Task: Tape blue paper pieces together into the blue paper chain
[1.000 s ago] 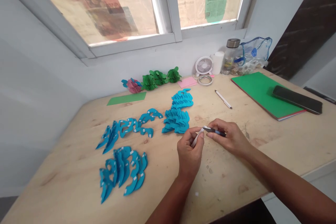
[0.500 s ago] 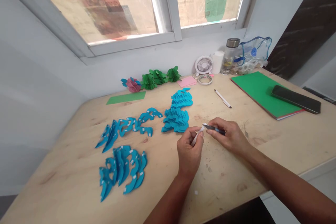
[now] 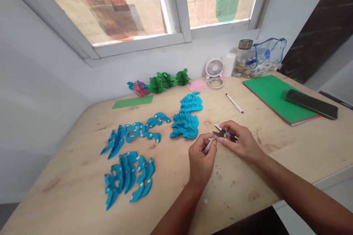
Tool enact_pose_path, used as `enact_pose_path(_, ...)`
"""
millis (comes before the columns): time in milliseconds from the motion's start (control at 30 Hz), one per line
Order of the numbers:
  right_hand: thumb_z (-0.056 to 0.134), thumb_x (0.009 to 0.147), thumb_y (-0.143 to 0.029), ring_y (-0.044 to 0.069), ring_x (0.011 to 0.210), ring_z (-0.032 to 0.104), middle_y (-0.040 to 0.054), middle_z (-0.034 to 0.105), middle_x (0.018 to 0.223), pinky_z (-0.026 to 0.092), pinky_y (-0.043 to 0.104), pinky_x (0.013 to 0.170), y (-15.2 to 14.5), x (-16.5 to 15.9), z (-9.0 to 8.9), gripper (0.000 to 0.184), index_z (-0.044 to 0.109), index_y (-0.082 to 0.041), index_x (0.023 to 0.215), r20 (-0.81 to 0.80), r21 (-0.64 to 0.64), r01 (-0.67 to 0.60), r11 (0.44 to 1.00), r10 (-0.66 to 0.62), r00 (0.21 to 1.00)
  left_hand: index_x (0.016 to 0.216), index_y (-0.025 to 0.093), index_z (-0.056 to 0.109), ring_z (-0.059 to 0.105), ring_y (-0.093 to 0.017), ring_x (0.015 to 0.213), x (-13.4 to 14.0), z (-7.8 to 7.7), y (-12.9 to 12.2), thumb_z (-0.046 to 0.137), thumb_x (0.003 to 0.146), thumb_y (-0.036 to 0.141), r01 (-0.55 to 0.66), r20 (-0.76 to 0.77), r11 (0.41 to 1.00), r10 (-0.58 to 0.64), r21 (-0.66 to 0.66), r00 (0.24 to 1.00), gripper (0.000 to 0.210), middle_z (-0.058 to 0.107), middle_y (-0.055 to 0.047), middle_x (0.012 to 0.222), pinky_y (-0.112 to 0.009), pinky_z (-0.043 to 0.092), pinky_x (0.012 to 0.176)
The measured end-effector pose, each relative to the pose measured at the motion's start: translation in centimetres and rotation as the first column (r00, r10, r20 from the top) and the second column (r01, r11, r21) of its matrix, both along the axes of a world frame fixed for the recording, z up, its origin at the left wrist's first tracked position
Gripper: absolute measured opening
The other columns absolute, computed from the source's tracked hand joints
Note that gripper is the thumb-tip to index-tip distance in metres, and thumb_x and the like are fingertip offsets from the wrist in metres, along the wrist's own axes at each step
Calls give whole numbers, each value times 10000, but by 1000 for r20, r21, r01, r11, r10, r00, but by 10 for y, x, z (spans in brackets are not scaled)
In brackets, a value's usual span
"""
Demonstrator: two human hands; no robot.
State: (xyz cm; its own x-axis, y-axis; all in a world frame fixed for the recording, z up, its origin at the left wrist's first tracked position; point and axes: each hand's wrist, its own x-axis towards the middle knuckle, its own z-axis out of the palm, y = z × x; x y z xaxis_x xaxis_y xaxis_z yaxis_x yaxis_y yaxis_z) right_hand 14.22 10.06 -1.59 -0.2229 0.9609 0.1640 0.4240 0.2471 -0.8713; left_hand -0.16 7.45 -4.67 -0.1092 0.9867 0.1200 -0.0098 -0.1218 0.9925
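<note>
My left hand [image 3: 202,154] pinches a narrow white strip [image 3: 209,144], which looks like tape, between thumb and fingers. Fingers of my right hand [image 3: 241,139] are wrapped round small black scissors [image 3: 220,134], whose blades are spread beside the strip's upper end. A small white bit sits at the tip of the upper blade. Left of my hands stand blue pleated paper pieces [image 3: 184,125]. Farther left lie curved blue paper cutouts [image 3: 129,172] dotted with small white squares, and more such cutouts [image 3: 143,128] lie behind them.
A white pen [image 3: 234,103], a green folder [image 3: 271,95] and a black phone [image 3: 311,103] lie to the right. Along the wall are green paper shapes [image 3: 166,82], a small fan [image 3: 214,68], a tape roll [image 3: 215,83] and a glass bottle [image 3: 241,60].
The scissor blades have gone from nearly together to spread apart, and a white bit now shows on the upper blade. My left hand has shifted slightly right.
</note>
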Motion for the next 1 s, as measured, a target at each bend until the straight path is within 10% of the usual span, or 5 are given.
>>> enact_pose_path(500, 602, 733, -158, 83, 554, 485, -40, 555, 697, 394, 182, 503, -4, -3, 3, 262, 547, -203, 985, 34, 120, 12, 993, -16, 999, 817, 151, 636, 535, -105, 575, 1, 7, -3, 560, 790, 207, 29, -253, 990, 6, 135, 967, 98, 628, -9, 666, -192, 433, 553)
enact_pose_path(1000, 608, 748, -211, 101, 551, 513, -17, 593, 709, 422, 209, 516, -2, 0, 7, 215, 555, -206, 956, 44, 97, 55, 994, -60, 997, 899, 155, 703, 500, -120, 600, -4, 10, 1, 588, 810, 281, 135, -17, 991, -135, -11, 991, 193, 581, -3, 646, -214, 406, 568)
